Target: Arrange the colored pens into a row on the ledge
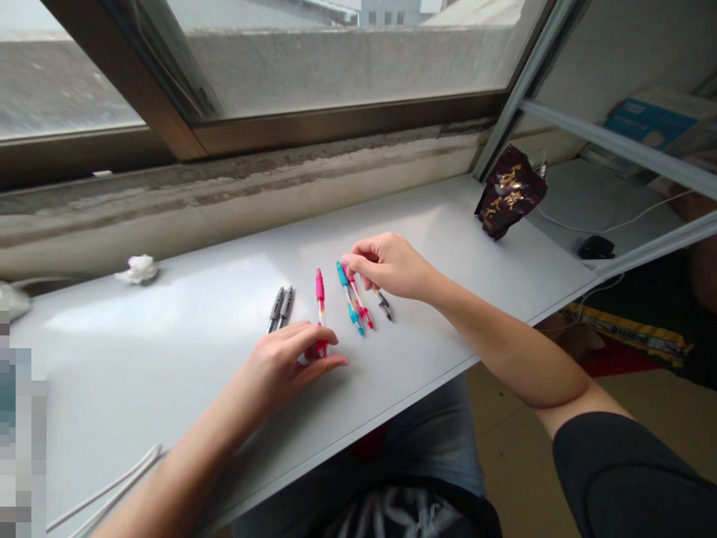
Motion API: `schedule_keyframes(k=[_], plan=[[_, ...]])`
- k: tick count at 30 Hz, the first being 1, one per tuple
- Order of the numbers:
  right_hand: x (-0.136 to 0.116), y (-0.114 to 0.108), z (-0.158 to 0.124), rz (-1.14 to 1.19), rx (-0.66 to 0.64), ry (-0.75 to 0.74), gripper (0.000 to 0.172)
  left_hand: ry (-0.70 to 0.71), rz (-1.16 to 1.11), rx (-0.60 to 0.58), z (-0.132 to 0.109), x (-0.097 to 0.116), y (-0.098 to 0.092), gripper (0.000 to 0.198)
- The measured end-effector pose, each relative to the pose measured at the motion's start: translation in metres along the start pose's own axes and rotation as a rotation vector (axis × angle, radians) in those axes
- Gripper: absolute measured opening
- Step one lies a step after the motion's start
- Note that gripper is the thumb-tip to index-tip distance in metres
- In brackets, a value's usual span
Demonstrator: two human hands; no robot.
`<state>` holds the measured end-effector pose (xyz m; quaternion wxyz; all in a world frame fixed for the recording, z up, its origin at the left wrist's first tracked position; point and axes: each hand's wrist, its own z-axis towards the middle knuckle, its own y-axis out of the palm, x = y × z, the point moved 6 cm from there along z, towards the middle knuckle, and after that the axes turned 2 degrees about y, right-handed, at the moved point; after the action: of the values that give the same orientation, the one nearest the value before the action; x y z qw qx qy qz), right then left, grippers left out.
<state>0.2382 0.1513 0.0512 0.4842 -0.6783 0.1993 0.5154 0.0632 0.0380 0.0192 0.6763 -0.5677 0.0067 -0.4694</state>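
On the white desk, my left hand point(285, 355) curves around the lower end of a pink pen point(320, 288), thumb and forefinger apart. Part of that pen is hidden beneath the fingers. To its left, two grey-black pens point(281, 305) lie side by side, their lower ends covered by the same hand. My right hand point(392, 265) is curled, thumb and forefinger closed at the upper end of a second pink pen point(361, 306). A teal pen point(350, 299) lies close along that pen's left side. Below the right fingers a black-and-clear pen point(384, 306) shows partly.
A crumpled white tissue point(137, 270) rests near the wall at left. A dark packet with gold lettering point(511, 192) stands at the right end beside a metal frame point(616, 142). White cable point(106, 489) lies at lower left. The desk's front edge point(392, 407) runs near my lap.
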Motion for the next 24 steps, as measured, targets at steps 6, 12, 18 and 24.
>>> schedule_keyframes(k=[6, 12, 18, 24], plan=[[0.0002, 0.0007, -0.0004, 0.002, -0.009, -0.01, 0.032, -0.026, -0.024, -0.031, 0.0016, 0.0007, 0.0006, 0.032], [0.0023, 0.001, 0.0003, -0.017, -0.008, -0.021, 0.033, -0.003, -0.008, -0.025, 0.0013, 0.0013, 0.0006, 0.031], [-0.0003, 0.0017, -0.0006, -0.033, -0.013, -0.038, 0.033, -0.033, -0.024, -0.023, 0.0013, -0.0004, 0.001, 0.034], [0.0001, 0.0048, -0.0008, -0.074, -0.029, -0.051, 0.034, 0.0, 0.006, -0.005, 0.0013, -0.0001, 0.0008, 0.034]])
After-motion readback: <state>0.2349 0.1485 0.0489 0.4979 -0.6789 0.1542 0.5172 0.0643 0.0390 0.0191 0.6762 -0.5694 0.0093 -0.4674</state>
